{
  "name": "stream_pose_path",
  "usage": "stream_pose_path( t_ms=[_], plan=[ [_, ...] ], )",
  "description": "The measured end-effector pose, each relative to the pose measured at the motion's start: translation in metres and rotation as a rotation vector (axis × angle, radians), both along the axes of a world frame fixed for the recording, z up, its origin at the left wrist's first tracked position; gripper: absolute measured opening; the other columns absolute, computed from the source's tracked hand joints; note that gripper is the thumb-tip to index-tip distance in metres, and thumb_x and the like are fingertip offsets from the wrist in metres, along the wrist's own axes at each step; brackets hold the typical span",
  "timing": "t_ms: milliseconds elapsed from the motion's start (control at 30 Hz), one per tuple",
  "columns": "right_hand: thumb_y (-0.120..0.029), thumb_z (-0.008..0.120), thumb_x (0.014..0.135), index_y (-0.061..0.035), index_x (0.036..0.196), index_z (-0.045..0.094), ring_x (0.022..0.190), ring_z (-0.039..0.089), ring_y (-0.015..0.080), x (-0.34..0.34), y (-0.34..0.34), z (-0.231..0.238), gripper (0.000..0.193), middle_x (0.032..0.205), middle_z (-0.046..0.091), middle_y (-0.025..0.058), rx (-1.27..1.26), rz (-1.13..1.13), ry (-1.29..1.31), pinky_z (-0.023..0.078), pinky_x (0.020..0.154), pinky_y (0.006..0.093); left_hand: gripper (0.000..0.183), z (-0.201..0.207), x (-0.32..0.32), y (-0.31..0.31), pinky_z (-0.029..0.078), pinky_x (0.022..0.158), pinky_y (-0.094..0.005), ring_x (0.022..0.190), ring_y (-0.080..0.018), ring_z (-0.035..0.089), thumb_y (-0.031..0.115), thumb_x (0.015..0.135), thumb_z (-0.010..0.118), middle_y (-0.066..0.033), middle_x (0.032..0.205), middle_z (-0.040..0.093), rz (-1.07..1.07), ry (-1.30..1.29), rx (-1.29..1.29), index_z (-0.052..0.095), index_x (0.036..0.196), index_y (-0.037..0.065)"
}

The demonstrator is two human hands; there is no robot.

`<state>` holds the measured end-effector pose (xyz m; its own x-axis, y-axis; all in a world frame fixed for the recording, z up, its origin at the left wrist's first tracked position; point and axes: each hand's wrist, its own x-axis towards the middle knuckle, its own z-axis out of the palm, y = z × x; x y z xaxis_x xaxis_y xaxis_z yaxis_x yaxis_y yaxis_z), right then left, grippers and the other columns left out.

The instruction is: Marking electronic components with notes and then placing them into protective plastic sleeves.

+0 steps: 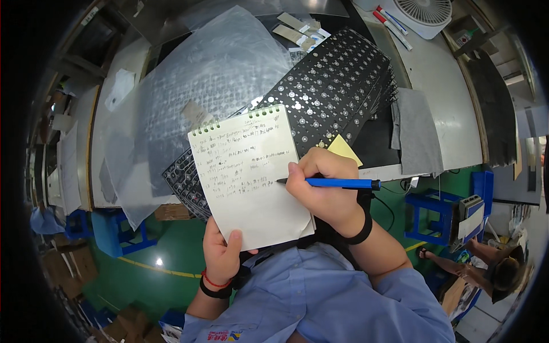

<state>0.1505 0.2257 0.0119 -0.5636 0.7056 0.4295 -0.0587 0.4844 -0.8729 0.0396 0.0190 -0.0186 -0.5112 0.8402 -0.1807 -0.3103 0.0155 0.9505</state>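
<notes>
My left hand (223, 254) grips the lower left corner of a top-bound notepad (257, 214), its thumb lying on the page. Handwritten lines fill the upper and middle part of the sheet. My right hand (329, 186) is closed round a blue pen (343, 183), whose tip meets the page near the last written line. Just beyond the right hand lies a yellow paper slip (345, 150). Behind the pad, a stack of black perforated sheets (337, 80) with rows of round silvery spots rests on the table. Another dark patterned sheet (186, 177) shows past the pad's left edge.
A translucent plastic sheet (211, 57) covers the table's left side. Grey cloth (420, 131) hangs over the right edge. Markers (392, 26) and a white fan (424, 11) stand far right. Blue stools (429, 214) are on the green floor, and another person (497, 271) is at lower right.
</notes>
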Motion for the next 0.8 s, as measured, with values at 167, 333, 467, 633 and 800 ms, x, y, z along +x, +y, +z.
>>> stream_pose_path(
  t_ms=[167,333,467,633,800],
  plan=[
    [0.002,0.069,0.071,-0.0035,0.057,0.047,0.044,0.044,0.0178,-0.0022,-0.0017,-0.0001,0.027,0.052,0.048,0.0063,0.002,-0.074,0.010,0.034,0.044,0.0302,0.032,0.0024,0.0012,0.0010,0.056,0.057,-0.0258,0.077,-0.0184,0.067,0.006,0.097,0.044,-0.0192,0.107,0.060,0.016,-0.003,-0.018,0.034,0.125,-0.007],
    [0.003,0.068,0.071,-0.0032,0.056,0.046,0.043,0.044,0.0177,-0.0026,-0.0025,0.0016,0.027,0.052,0.047,0.0064,-0.037,-0.075,-0.005,0.034,0.044,0.0302,0.033,0.0019,0.0004,0.0006,0.056,0.057,-0.0259,0.078,-0.0188,0.067,0.005,0.097,0.044,-0.0195,0.107,0.060,0.005,-0.008,-0.009,0.034,0.126,-0.007],
    [0.003,0.068,0.070,-0.0031,0.056,0.046,0.043,0.043,0.0178,-0.0015,-0.0019,-0.0001,0.027,0.052,0.047,0.0065,-0.031,-0.074,0.007,0.033,0.043,0.0304,0.033,0.0018,0.0006,0.0006,0.056,0.057,-0.0259,0.078,-0.0189,0.067,0.004,0.097,0.043,-0.0195,0.108,0.060,0.005,-0.003,-0.012,0.034,0.126,-0.007],
    [0.004,0.067,0.070,-0.0030,0.056,0.046,0.044,0.045,0.0181,-0.0001,-0.0001,-0.0021,0.026,0.052,0.048,0.0069,0.012,-0.100,-0.003,0.034,0.043,0.0301,0.033,0.0023,0.0011,0.0007,0.056,0.057,-0.0261,0.078,-0.0190,0.067,0.003,0.096,0.043,-0.0195,0.108,0.060,0.013,-0.005,-0.022,0.033,0.127,-0.007],
    [0.005,0.067,0.070,-0.0030,0.057,0.046,0.044,0.044,0.0174,0.0019,-0.0004,-0.0005,0.026,0.052,0.047,0.0067,-0.016,-0.094,0.016,0.034,0.044,0.0298,0.033,0.0021,0.0010,0.0008,0.056,0.057,-0.0262,0.078,-0.0188,0.067,0.003,0.096,0.043,-0.0195,0.108,0.060,0.010,-0.004,-0.018,0.034,0.127,-0.007]
  ],
)
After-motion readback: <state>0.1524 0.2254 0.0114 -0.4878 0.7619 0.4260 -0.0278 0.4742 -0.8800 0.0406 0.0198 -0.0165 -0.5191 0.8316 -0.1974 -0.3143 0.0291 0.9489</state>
